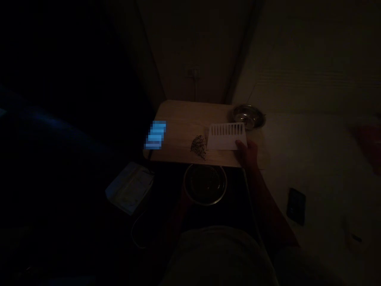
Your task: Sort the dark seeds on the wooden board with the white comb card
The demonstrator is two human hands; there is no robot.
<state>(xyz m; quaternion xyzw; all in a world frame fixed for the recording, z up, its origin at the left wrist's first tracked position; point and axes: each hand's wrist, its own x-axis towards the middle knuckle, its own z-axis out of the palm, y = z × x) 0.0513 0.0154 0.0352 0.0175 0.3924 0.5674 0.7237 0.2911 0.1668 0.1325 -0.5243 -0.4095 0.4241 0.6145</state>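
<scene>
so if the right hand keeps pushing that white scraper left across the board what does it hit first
Most likely the small dark pile of bits, just left of the white scraper that the right hand holds on the wooden board.

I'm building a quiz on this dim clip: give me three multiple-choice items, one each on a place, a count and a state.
1. Where does the small dark pile lie?
A. On the wooden board, left of the white card
B. In the far bowl
C. On the phone

2. How many metal bowls show?
A. One
B. Two
C. Four

3. What is the right hand doing?
A. Hanging free
B. Gripping the card's corner
C. Lifting a bowl

Answers: A, the pile sits on the board beside the card; B, the far bowl and the near bowl; B, the fingers close on the card.
</scene>
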